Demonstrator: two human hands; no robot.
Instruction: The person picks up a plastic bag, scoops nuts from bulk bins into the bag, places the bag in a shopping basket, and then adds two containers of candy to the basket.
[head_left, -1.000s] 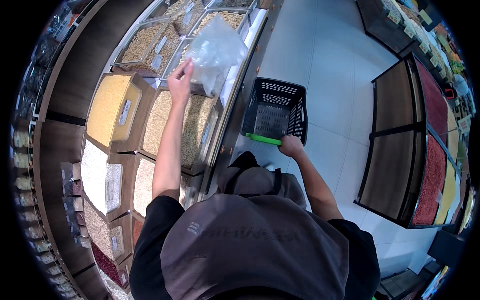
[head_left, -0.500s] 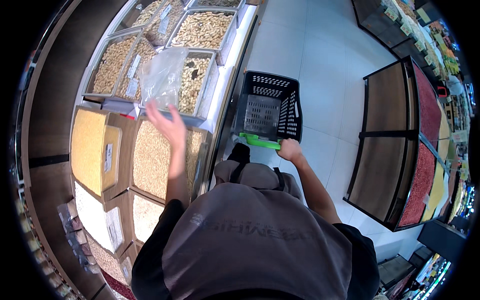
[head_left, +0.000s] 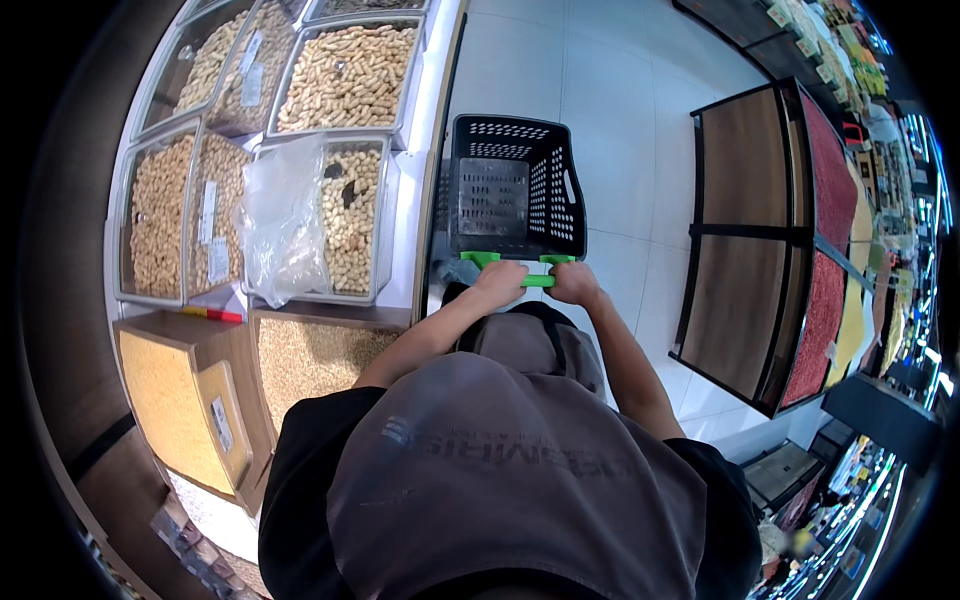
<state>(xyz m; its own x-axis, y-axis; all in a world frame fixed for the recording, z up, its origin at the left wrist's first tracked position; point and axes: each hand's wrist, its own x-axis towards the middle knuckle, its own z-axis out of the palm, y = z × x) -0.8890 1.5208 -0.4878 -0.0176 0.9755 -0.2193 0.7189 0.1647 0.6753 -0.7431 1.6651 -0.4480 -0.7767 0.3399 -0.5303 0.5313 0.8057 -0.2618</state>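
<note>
Both my hands grip the green handle (head_left: 538,281) of a black shopping basket cart (head_left: 492,188). My left hand (head_left: 502,284) is closed around the handle's left part, and my right hand (head_left: 574,283) is wrapped round its right end. The basket has perforated walls and nothing shows inside it. To the left, a clear plastic bag (head_left: 284,220) lies over a bin of peanuts (head_left: 350,225), apart from my hands. A few dark pieces rest on those peanuts.
More clear bins of peanuts (head_left: 345,75) line the display on the left. Nearer me are wooden bins of yellow grain (head_left: 165,400) and beige grain (head_left: 310,360). A wooden stand (head_left: 745,245) with red and yellow goods rises beyond the tiled floor (head_left: 620,190) on the right.
My left hand has left the space beside the plastic bag and come right onto the green handle. The bins have shifted nearer in view; my right hand stays on the handle.
</note>
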